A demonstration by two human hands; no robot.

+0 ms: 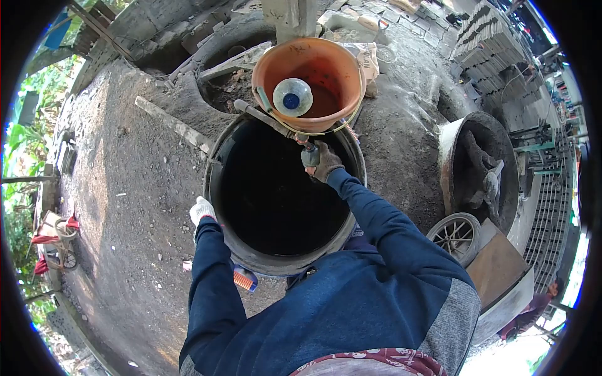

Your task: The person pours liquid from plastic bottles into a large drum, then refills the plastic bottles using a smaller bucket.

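My right hand [328, 164], in a dark glove, is closed on a rounded grey-green object [310, 156] over the far part of a large round tub [358, 216]. The tub is full of dark liquid [282, 194]. A wooden stick [266, 118] slants across the tub's far rim, its lower end meeting the object in my hand; I cannot tell whether the two are one tool. My left hand [202, 211], in a white glove, has its fingers curled just outside the tub's left rim. Beyond the tub stands an orange bucket [264, 67] with a clear, blue-capped bottle [301, 88] inside.
A brush with orange bristles [244, 279] lies by the near left rim. To the right are a spoked wheel [454, 239], a brown board [496, 263] and a large open round container [449, 156]. Stacked tiles [489, 47] stand at the far right; a plank [172, 124] lies left.
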